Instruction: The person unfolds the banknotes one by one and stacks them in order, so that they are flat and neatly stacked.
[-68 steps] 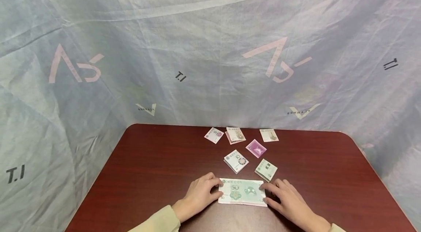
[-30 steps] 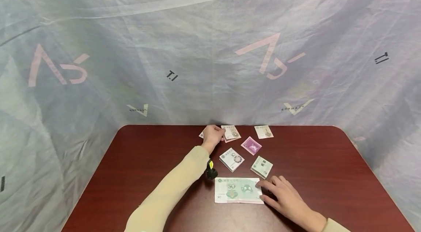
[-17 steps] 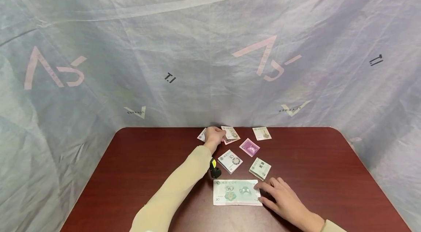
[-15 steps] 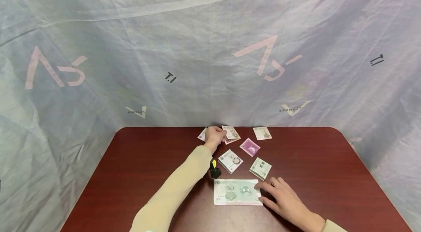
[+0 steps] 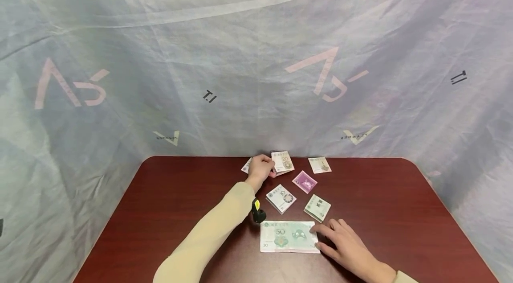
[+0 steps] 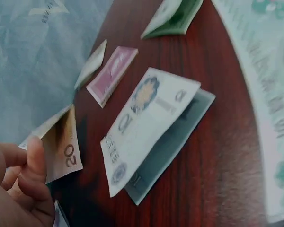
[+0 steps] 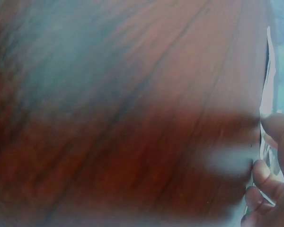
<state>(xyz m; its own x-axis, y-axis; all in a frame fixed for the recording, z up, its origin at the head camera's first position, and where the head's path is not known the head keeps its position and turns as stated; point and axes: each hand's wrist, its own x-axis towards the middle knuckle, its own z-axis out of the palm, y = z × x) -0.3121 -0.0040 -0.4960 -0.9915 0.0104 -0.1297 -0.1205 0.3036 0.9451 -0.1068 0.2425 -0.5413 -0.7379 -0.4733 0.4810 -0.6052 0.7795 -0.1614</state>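
At the lower right we see the right hand (image 5: 348,246), loosely spread, touching the right end of the big green banknote (image 5: 286,237) at bottom centre. Beyond it lie a folded green note (image 5: 318,207), a folded ten (image 5: 281,198) and a purple note (image 5: 305,182). Just below mid-frame, the left hand (image 5: 261,168) pinches a folded twenty (image 5: 283,162), before a hanging grey cloth (image 5: 248,60).

Looks like you're in a little cloth-walled booth, more recording setup than living space. Grey fabric (image 5: 256,78) hangs across the front and both sides, all wrinkly, printed with pink logos (image 5: 64,81) and black T.I lettering (image 5: 207,94). You've got a reddish-brown wood-grain table (image 5: 172,203) with its far edge at the fabric, plus that black wrist camera (image 5: 258,214) by your left sleeve (image 5: 212,225). Can't tell what building surrounds you.
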